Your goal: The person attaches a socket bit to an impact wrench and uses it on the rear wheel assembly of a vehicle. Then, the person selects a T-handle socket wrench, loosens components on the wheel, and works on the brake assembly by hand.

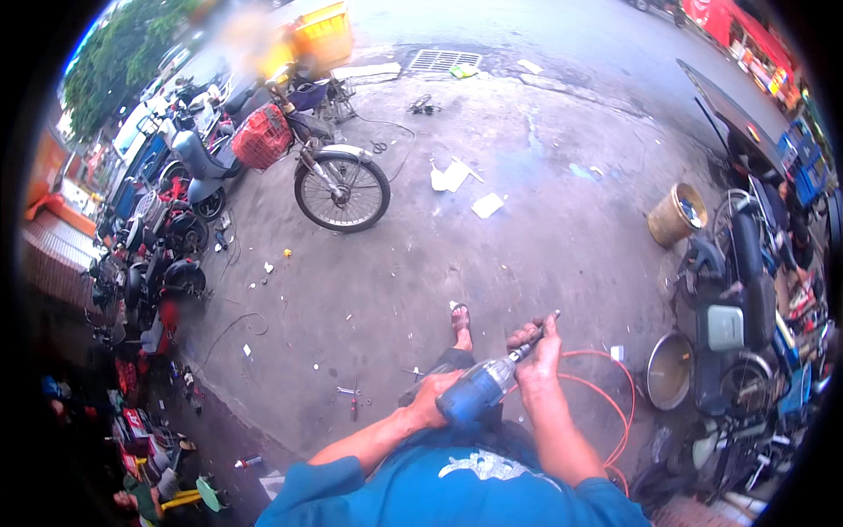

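A blue power tool [474, 393] is held at the near centre, in front of the blue shirt [413, 487]. Its body is gripped by the left hand [430, 400], whose fingers are mostly hidden; its metal shaft [520, 353] is wrapped by the right hand [537, 358], fingers curled. Were the tool started, those fingers could be twisted by the shaft. By a rightward step, the looped orange hose [630, 400] could be snagged.

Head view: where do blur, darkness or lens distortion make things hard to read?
Head view: straight edges bend toward the rim, with black corners; a pale smear blurs the area left of the yellow crate; the lower left is dim; the blue power tool looks slightly soft, though its outline reads.
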Motion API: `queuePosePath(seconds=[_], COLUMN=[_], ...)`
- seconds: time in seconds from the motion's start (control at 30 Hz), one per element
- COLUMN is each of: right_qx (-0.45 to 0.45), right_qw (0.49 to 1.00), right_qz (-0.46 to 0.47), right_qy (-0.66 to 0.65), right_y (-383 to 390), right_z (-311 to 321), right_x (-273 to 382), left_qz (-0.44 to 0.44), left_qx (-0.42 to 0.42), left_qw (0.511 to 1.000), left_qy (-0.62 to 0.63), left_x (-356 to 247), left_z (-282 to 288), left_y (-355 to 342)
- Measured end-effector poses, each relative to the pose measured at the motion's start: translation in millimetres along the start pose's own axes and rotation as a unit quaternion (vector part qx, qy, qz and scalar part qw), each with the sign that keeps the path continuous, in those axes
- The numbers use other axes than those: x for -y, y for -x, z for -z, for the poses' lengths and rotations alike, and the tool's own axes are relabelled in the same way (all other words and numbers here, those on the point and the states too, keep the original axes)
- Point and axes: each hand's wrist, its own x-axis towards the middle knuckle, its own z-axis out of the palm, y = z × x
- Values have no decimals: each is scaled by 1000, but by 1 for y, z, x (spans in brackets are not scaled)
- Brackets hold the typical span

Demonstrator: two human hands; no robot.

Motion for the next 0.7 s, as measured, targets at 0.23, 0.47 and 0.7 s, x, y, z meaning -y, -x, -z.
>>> queuePosePath(seconds=[0.23,0.47,0.7], right_qx=[-13,60,186], right_qw=[996,998,981], right_qz=[46,16,-42], right_qy=[79,-25,33], right_y=[-139,-230,-370], right_z=[-83,-217,-369], right_x=[53,131,193], left_qz=[134,23,26], left_qx=[113,130,0], left_qw=[984,991,999], left_qy=[28,-8,33], left_x=[67,132,215], left_z=[63,82,80], left_y=[-184,-357,-520])
